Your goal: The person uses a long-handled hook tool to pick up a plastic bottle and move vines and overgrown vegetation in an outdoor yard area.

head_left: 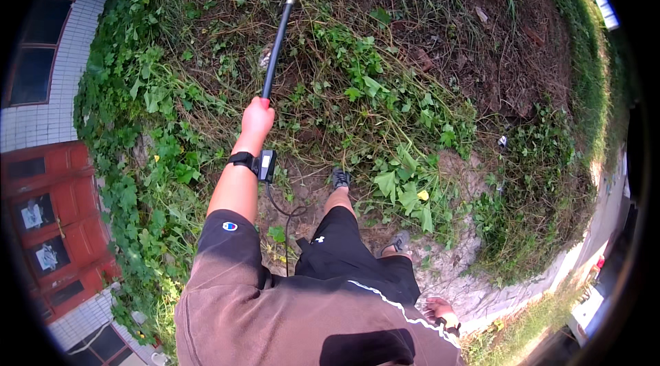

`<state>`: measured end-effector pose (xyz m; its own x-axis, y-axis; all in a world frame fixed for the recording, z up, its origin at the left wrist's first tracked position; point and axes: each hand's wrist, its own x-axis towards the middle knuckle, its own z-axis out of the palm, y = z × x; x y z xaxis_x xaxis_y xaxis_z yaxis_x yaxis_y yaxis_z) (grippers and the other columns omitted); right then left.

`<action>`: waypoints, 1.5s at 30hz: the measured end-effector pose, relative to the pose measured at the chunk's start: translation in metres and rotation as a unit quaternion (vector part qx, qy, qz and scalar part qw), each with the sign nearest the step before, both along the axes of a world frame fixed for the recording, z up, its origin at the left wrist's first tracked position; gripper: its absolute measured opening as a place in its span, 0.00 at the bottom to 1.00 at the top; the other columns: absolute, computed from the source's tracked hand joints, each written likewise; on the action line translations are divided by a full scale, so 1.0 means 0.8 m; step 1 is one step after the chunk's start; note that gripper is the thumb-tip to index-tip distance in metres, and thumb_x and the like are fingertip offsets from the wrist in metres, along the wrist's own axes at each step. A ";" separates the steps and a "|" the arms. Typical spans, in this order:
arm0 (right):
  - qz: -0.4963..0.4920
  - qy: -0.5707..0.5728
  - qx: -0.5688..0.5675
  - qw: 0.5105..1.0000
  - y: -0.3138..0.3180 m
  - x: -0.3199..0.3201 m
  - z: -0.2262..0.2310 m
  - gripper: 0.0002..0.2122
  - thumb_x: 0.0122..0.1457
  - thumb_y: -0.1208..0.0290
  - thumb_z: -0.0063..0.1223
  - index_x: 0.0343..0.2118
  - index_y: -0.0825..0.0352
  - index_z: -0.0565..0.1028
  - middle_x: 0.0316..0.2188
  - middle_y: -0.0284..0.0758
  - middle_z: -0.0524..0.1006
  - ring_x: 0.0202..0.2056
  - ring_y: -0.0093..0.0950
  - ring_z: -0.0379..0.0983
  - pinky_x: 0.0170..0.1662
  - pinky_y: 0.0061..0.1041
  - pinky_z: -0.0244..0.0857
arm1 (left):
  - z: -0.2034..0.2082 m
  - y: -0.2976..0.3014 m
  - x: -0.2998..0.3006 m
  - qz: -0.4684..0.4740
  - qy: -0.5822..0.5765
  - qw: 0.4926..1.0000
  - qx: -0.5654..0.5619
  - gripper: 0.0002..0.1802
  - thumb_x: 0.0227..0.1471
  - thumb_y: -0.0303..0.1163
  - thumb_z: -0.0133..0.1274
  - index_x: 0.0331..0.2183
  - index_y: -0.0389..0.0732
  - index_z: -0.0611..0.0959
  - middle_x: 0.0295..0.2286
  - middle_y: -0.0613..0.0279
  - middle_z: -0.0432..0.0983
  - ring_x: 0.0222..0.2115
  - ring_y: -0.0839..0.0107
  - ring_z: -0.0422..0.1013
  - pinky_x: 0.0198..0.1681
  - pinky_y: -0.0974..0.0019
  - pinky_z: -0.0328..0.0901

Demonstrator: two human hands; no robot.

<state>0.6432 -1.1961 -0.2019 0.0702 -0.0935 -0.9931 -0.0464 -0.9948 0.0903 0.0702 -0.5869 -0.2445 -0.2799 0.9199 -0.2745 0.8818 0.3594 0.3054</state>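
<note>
My left hand (pixel 258 120) reaches forward with its fingers wrapped round the red grip of a slim black pole (pixel 276 48). The pole points away from me over the cut vines and ends in a short silvery tip. A black strap holds a small dark box (pixel 267 166) on my left wrist, and a cable hangs from it. Down by my right hip, my right hand (pixel 438 309) hangs with loosely bent fingers and nothing visible in them. A dark band circles that wrist. Leafy vines and dry stems (pixel 344 84) spread over the ground beneath the pole.
My shoes (pixel 340 178) stand on trodden soil among vines. A pale concrete strip (pixel 505 297) curves along the right. On the left, dense leaves (pixel 130 187) border a white-tiled wall (pixel 82 8) with red doors (pixel 75 160). Bare brown soil (pixel 512 70) lies at the far right.
</note>
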 end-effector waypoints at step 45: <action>-0.162 -0.136 0.070 0.975 -0.219 0.050 -0.121 0.08 0.62 0.70 0.43 0.41 0.65 0.70 0.19 0.39 0.75 0.15 0.33 0.72 0.16 0.33 0.67 | 0.001 -0.488 -0.074 0.170 -0.130 0.972 -0.101 0.10 0.47 0.32 0.52 0.33 0.38 0.75 0.23 0.52 0.77 0.22 0.59 0.76 0.28 0.58 0.70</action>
<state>0.6831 -1.3717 -0.2986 0.3223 -0.0202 -0.9464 -0.3634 -0.9258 -0.1040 0.0110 -0.9776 -0.2441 -0.4555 0.7061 -0.5421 0.6035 0.6926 0.3951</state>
